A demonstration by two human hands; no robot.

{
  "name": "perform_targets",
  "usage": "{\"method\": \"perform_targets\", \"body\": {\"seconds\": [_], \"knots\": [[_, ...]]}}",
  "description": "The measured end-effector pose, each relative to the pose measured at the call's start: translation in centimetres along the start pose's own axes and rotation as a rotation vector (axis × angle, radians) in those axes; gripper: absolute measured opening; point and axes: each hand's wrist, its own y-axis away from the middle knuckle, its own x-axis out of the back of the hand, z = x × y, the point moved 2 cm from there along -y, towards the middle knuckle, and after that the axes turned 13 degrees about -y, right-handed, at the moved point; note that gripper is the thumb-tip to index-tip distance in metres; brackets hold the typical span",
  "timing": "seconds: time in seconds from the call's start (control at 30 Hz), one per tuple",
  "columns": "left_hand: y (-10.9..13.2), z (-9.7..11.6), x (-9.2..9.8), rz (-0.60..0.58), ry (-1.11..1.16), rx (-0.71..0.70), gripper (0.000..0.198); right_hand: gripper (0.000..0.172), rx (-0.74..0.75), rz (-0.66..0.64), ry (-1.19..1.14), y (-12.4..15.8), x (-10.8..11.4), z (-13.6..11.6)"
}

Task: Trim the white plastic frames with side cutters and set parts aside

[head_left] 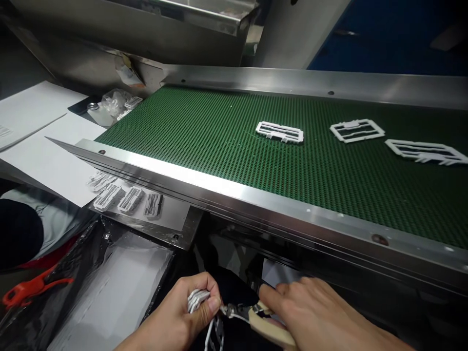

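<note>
My left hand (183, 312) is closed around several white plastic frames (196, 298) bunched together, one of them hanging below the fingers. My right hand (310, 307) grips a pair of nippers (272, 332) by its cream handles. The metal jaws point left and meet the parts at my left fingertips; whether they are touching plastic is too small to tell. On the green conveyor belt (204, 141) lie three more white frames: a left one (280, 132), a middle one (357, 139) and a right one (424, 146).
A metal side rail (234, 187) runs between my hands and the belt. Stacked white frames (130, 200) lie on a ledge below it. At left are paper sheets (54, 151), a small bottle (100, 116), a plastic-lined container (120, 287) and an orange-red tool (27, 291).
</note>
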Motion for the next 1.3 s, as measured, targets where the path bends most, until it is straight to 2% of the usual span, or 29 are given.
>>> {"method": "perform_targets", "body": {"seconds": [0.07, 0.2, 0.27, 0.37, 0.47, 0.53, 0.6, 0.67, 0.77, 0.9, 1.03, 1.1, 1.23, 1.3], "knots": [[-0.1, -0.5, 0.2, -0.025, 0.054, -0.003, 0.042, 0.035, -0.099, 0.005, -0.128, 0.2, 0.0, 1.1], [-0.3, -2.6, 0.0, -0.204, 0.271, -0.03, 0.053, 0.007, -0.145, -0.021, -0.38, 0.1, -0.4, 2.7], [-0.2, -3.6, -0.5, -0.26, 0.287, 0.02, 0.065, 0.006, -0.17, -0.019, -0.456, -0.1, -0.8, 3.0], [-0.2, -4.1, -1.5, -0.207, 0.232, 0.102, 0.061, 0.007, -0.172, 0.02, -0.527, -0.4, -1.6, 3.0], [-0.3, -3.4, -2.0, -0.104, 0.19, 0.086, 0.053, 0.005, -0.142, 0.082, -0.535, -0.5, -2.5, 2.7], [-0.4, -3.0, -1.7, -0.099, 0.202, 0.043, 0.053, 0.004, -0.118, 0.119, -0.552, -0.6, -3.0, 2.5], [-0.5, -2.9, -1.0, -0.137, 0.307, -0.035, 0.058, 0.01, -0.068, 0.154, -0.583, -0.6, -3.2, 2.5], [-0.6, -3.0, -0.3, -0.185, 0.479, -0.112, 0.064, 0.024, -0.023, 0.185, -0.59, -0.6, -3.2, 2.7], [-0.7, -3.3, 0.1, -0.224, 0.662, -0.112, 0.061, 0.042, -0.024, 0.169, -0.546, -0.7, -3.1, 2.9], [-0.6, -3.7, -0.5, -0.241, 0.727, -0.113, 0.054, 0.057, -0.025, 0.089, -0.466, -0.8, -3.4, 3.2], [-0.6, -3.8, -1.0, -0.265, 0.747, -0.132, 0.05, 0.068, 0.003, 0.062, -0.385, -0.9, -3.8, 3.4], [-0.8, -3.8, -1.1, -0.285, 0.718, -0.14, 0.053, 0.064, 0.028, 0.07, -0.387, -0.9, -3.6, 3.2], [-1.0, -4.1, -1.2, -0.307, 0.63, -0.148, 0.057, 0.039, 0.082, 0.1, -0.392, -0.9, -3.0, 2.8], [-1.0, -4.3, -1.3, -0.31, 0.58, -0.14, 0.06, 0.033, 0.1, 0.113, -0.381, -0.9, -2.9, 2.8]]}}
